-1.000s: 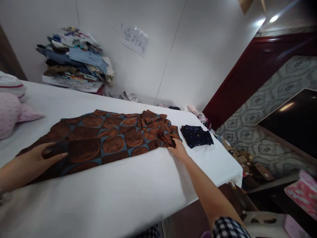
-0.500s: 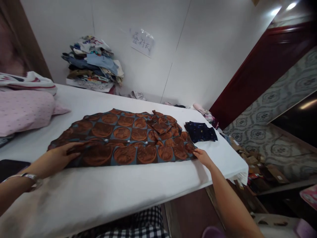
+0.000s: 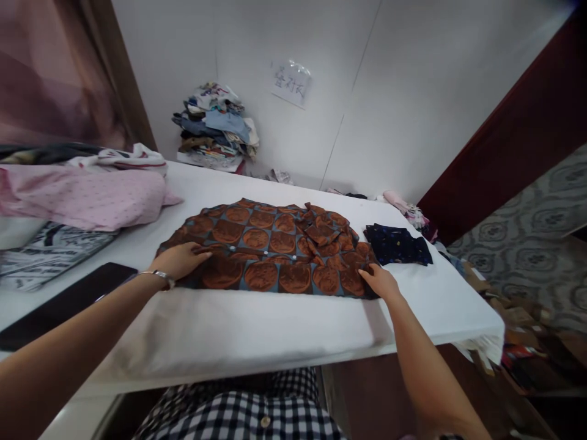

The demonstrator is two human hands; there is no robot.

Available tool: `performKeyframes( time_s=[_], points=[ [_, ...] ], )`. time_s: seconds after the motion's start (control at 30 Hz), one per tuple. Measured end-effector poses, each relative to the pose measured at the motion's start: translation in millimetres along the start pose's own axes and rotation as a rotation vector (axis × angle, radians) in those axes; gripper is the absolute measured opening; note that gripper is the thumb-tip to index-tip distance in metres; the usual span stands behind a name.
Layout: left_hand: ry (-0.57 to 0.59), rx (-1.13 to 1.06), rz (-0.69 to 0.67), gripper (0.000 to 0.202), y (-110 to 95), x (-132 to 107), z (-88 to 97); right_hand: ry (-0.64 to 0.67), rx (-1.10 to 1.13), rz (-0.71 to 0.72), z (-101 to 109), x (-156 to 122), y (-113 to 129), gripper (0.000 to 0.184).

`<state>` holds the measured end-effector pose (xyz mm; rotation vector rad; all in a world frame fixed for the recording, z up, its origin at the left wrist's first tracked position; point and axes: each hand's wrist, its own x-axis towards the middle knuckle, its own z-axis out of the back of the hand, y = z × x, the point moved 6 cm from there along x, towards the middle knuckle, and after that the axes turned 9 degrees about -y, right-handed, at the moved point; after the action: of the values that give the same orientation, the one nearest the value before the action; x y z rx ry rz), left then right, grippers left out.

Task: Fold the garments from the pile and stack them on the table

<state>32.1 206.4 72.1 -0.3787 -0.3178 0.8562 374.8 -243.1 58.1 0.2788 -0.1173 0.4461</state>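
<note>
A brown shirt with orange circles on blue (image 3: 270, 247) lies spread flat on the white table (image 3: 257, 330), collar to the right. My left hand (image 3: 178, 260), with a bracelet at the wrist, lies flat on the shirt's left hem, fingers stretched out. My right hand (image 3: 380, 281) rests open on the shirt's near right corner by the shoulder. Neither hand grips the cloth.
A folded dark blue garment (image 3: 398, 244) lies right of the shirt. A pink dotted garment (image 3: 77, 195) and other cloth are heaped at the left, beside a black flat object (image 3: 64, 302). A stack of folded clothes (image 3: 215, 125) stands against the far wall. Cardboard clutter (image 3: 513, 318) covers the floor at right.
The shirt's near half has been brought forward and now lies flat with the button placket showing. Both hands shifted with it, and my view swung left.
</note>
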Motion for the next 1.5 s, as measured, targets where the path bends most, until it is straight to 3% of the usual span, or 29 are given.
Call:
performKeyframes(
  time_s=[0.1, 0.17, 0.33, 0.37, 0.43, 0.57, 0.67, 0.83, 1.03, 1.17, 1.27, 1.33, 1.4, 1.5],
  points=[
    [0.088, -0.004, -0.012, 0.03, -10.8, -3.7, -7.0, -0.022, 0.001, 0.005, -9.3, 11.5, 4.4, 0.029],
    [0.073, -0.043, -0.016, 0.026, -15.2, -5.7, -2.9, -0.077, 0.13, 0.021, -11.1, 19.3, 4.6, 0.022],
    [-0.329, -0.247, 0.009, 0.035, -13.8, 7.3, 35.2, -0.405, 0.661, -0.064, -0.8, 37.5, -6.0, 0.036],
    [-0.373, -0.257, 0.018, 0.035, -12.0, 12.9, 36.9, -0.458, 0.694, -0.093, -0.9, 40.4, -7.5, 0.039],
    [-0.338, -0.176, 0.041, 0.035, -8.4, 26.8, 26.7, -0.507, 0.665, -0.105, -4.9, 45.8, -5.5, 0.039],
    [-0.12, 0.015, 0.064, 0.034, -2.3, 48.4, -13.5, -0.375, 0.414, -0.057, -26.3, 53.4, 4.1, 0.036],
    [-0.056, 0.025, 0.068, 0.043, 1.1, 50.9, -23.9, -0.293, 0.3, -0.05, -37.7, 54.0, 2.2, 0.034],
    [-0.011, 0.136, 0.065, 0.062, 11.5, 29.2, -11.4, -0.301, 0.244, -0.042, -36.9, 54.0, -2.5, 0.031],
    [-0.074, 0.205, -0.018, 0.043, 21.1, 12.5, -7.1, -0.236, 0.092, -0.084, -37.5, 51.2, 6.4, 0.029],
    [-0.083, 0.234, -0.006, 0.041, 26.4, 16.8, -3.8, -0.175, -0.024, -0.111, -38.6, 47.5, 13.5, 0.029],
    [-0.151, 0.25, -0.069, 0.046, 16.6, 11.0, 6.0, -0.183, 0.001, -0.108, -31.4, 43.3, 21.4, 0.032],
    [-0.211, 0.213, -0.198, 0.051, 2.1, 1.7, 9.1, -0.269, 0.051, -0.034, -20.1, 36.8, 33.0, 0.038],
    [-0.221, 0.154, -0.35, 0.055, -11.8, -9.0, 3.3, -0.368, 0.094, 0.134, -10.6, 25.5, 50.2, 0.045],
    [-0.1, 0.192, -0.424, 0.058, -16.7, -16.7, -22.0, -0.307, 0.107, 0.324, -20.2, 6.4, 67.2, 0.05]
  ],
)
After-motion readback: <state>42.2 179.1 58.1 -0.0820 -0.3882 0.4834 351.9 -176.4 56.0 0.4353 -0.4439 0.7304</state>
